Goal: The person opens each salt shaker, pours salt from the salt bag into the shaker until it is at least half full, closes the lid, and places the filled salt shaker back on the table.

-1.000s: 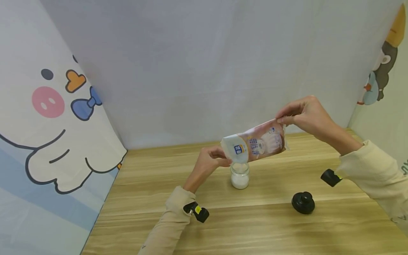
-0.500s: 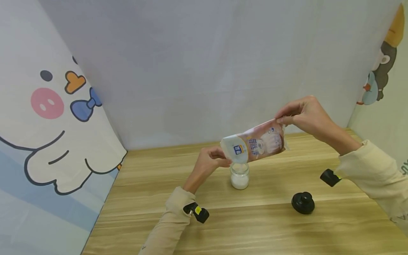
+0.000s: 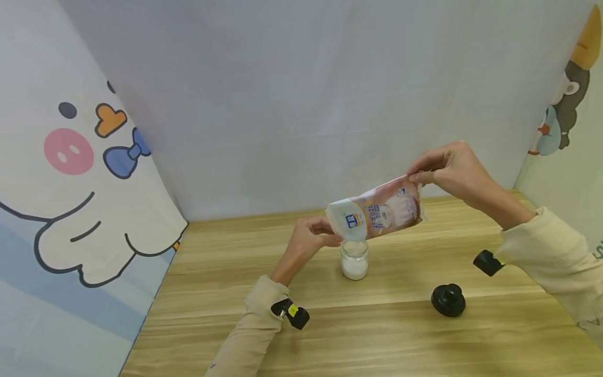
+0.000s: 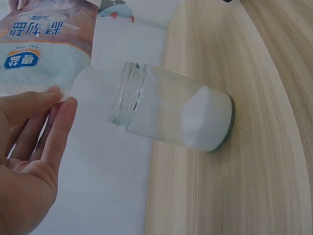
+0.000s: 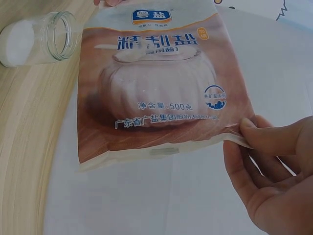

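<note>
A salt bag (image 3: 381, 210), pink-brown with a pale blue end, hangs tilted over the table between both hands. My right hand (image 3: 459, 170) pinches its upper right corner between thumb and fingers. My left hand (image 3: 308, 238) pinches the lower left corner, at the pale end, as the left wrist view shows closely. Right below that end stands a glass jar (image 3: 354, 267) without a lid, its mouth partly overlapped by the bag in the head view. White salt (image 4: 208, 120) fills the lower part of the jar and piles up to a slope.
A round black lid (image 3: 448, 300) with a knob lies on the wooden table (image 3: 377, 335), to the right of the jar. A pale cloth wall (image 3: 292, 131) rises behind the table. Printed cartoon panels (image 3: 70, 209) stand at the left and right sides.
</note>
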A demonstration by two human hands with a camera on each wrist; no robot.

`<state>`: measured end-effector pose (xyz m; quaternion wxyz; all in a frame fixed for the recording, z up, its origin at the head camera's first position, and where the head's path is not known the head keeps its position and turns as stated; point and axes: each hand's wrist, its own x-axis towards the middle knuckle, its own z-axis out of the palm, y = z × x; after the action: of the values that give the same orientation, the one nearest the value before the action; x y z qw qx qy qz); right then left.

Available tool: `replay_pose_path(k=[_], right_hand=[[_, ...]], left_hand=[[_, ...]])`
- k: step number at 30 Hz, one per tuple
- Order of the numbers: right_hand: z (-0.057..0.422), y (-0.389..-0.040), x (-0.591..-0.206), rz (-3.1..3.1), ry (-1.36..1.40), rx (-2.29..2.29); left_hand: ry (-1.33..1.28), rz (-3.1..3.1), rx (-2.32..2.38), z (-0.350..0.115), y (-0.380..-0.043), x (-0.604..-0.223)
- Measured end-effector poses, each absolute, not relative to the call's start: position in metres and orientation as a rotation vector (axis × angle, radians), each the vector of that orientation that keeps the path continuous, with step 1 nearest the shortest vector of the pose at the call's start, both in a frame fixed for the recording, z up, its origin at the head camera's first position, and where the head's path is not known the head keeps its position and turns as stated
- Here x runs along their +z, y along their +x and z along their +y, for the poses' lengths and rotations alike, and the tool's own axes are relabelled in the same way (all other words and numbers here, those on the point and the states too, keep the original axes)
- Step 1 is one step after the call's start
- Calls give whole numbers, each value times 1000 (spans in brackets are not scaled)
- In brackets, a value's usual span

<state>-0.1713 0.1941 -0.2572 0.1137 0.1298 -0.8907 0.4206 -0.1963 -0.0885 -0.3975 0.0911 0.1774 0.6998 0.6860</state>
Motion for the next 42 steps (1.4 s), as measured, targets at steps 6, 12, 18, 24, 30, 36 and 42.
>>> replay_pose_path(k=[6,12,18,24,30,36,42], right_hand=[[195,-171,-258,-2608,381,1249],[194,-172,-258,-2607,379,1258],[193,-171,-257,-2612,390,1236],[193,-172,-256,-2610,401,1225],[194,-172,-257,-2607,390,1243],[195,-174,-258,-2614,378,1237],[195,-173,-259,-2609,386,1241]], left_hand=[[546,2083,2022,-90,-184,-379],[552,2073,2041,-90,-180,-376],[549,2073,2042,-90,-181,-378],[541,2069,2036,-91,-181,-376],[535,2058,2038,-90,-180,-374],[531,2055,2062,-89,-187,-385],[535,2057,2064,-89,-191,-393]])
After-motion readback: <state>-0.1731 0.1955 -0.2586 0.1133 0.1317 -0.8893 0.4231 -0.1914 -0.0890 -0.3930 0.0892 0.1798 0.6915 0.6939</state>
